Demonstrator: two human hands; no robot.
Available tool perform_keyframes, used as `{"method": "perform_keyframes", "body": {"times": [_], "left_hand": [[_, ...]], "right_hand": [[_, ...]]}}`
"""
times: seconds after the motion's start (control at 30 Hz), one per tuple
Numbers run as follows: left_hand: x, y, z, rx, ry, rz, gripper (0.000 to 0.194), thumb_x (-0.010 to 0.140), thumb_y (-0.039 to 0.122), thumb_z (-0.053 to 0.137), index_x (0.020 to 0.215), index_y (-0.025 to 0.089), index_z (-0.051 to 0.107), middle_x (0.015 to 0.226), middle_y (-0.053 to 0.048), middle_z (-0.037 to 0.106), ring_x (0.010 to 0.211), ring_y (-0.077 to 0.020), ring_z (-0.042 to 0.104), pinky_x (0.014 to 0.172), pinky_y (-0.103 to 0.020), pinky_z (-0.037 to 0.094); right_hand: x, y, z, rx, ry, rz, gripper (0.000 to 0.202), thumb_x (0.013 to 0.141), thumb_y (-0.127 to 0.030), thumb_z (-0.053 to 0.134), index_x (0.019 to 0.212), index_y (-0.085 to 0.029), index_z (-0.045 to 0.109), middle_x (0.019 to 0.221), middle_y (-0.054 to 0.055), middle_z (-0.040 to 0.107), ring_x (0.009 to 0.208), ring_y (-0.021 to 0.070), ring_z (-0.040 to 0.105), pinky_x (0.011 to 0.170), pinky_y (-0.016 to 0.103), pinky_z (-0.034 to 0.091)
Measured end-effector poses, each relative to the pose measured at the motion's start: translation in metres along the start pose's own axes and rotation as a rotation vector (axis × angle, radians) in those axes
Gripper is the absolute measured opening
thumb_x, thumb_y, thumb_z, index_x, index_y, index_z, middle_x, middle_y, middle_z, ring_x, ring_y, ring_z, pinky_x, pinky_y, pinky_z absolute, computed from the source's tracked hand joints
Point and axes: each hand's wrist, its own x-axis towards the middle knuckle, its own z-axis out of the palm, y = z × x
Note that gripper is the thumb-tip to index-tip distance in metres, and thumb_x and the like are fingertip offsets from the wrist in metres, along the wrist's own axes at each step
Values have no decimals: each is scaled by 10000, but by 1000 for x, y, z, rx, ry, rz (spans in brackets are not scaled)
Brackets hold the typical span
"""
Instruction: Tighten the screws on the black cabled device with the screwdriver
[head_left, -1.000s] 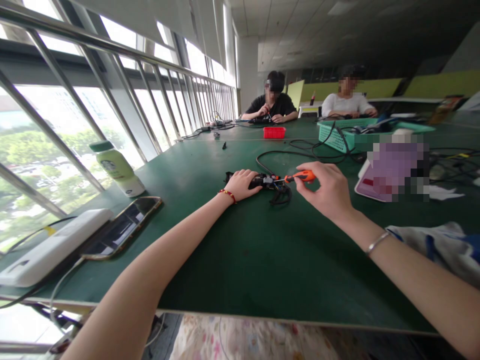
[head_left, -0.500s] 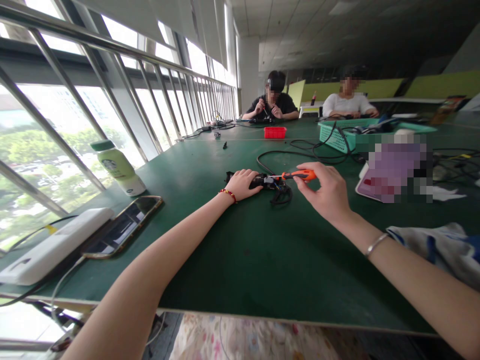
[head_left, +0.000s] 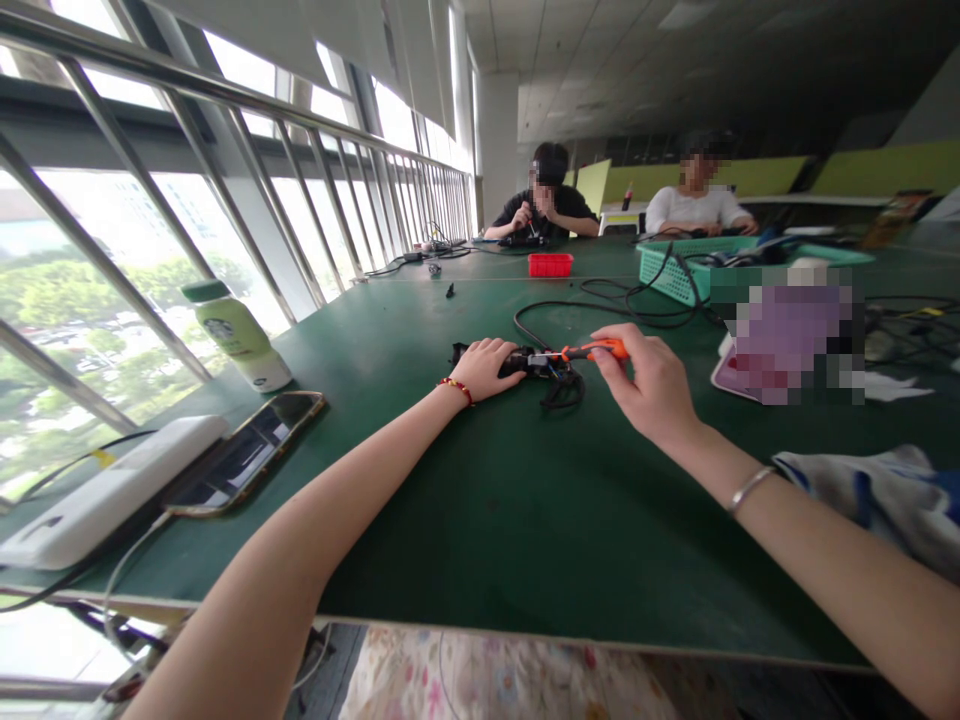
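Observation:
My left hand is wrapped over a black device with wires that lies on the green table, holding it down. In my right hand is an orange and black screwdriver, gripped by its handle between thumb and fingers. Its shaft points left and its tip meets the right part of the device. Dark cable loops hang from the device's right end onto the table. What lies under my left palm is hidden.
At left stand a green-capped bottle, a phone and a white power strip. Farther off are a red box, a green basket, black cables and two people. A cloth lies right.
My right hand and the screwdriver have shifted very slightly, with the handle turned a little in my fingers. The far person in black has raised one hand toward the face.

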Motion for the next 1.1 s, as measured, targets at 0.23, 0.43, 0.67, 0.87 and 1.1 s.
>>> {"method": "perform_keyframes", "body": {"times": [0.23, 0.43, 0.67, 0.87, 1.1], "left_hand": [[1, -1, 1, -2, 6, 5, 477, 856, 502, 473, 1210, 189, 538, 1130, -89, 604, 1050, -258, 544, 948, -396, 408], [1, -1, 2, -1, 12, 6, 481, 852, 502, 475, 1211, 188, 538, 1130, -89, 604, 1042, -260, 546, 942, -398, 415], [0, 0, 1, -14, 8, -1, 469, 849, 493, 485, 1201, 190, 542, 1122, -89, 607, 1048, -261, 546, 952, -402, 409], [1, -1, 1, -2, 12, 10, 480, 853, 493, 484, 1212, 180, 541, 1122, -93, 604, 1040, -258, 550, 942, -391, 415], [0, 1, -2, -6, -2, -2, 469, 851, 486, 497, 1211, 188, 537, 1124, -85, 610, 1048, -256, 550, 944, -386, 413]], "right_hand": [[-1, 0, 1, 14, 4, -25, 263, 864, -261, 459, 1113, -210, 527, 850, 43, 661, 674, 196, 576, 697, 334, 453], [-2, 0, 2, 22, -10, -38, 291, 841, -256, 478, 1124, -212, 532, 832, 43, 676, 724, 218, 583, 736, 359, 462], [-2, 0, 2, 5, -23, -16, 235, 846, -288, 490, 1057, -223, 571, 704, 16, 651, 682, 215, 588, 698, 347, 469], [-4, 1, 3, 26, 1, -70, 324, 833, -242, 487, 1153, -202, 522, 891, 54, 683, 770, 216, 609, 746, 358, 478], [-6, 2, 6, 41, -16, 16, 198, 877, -323, 468, 1029, -234, 557, 718, 11, 640, 700, 205, 596, 691, 332, 472]]}}
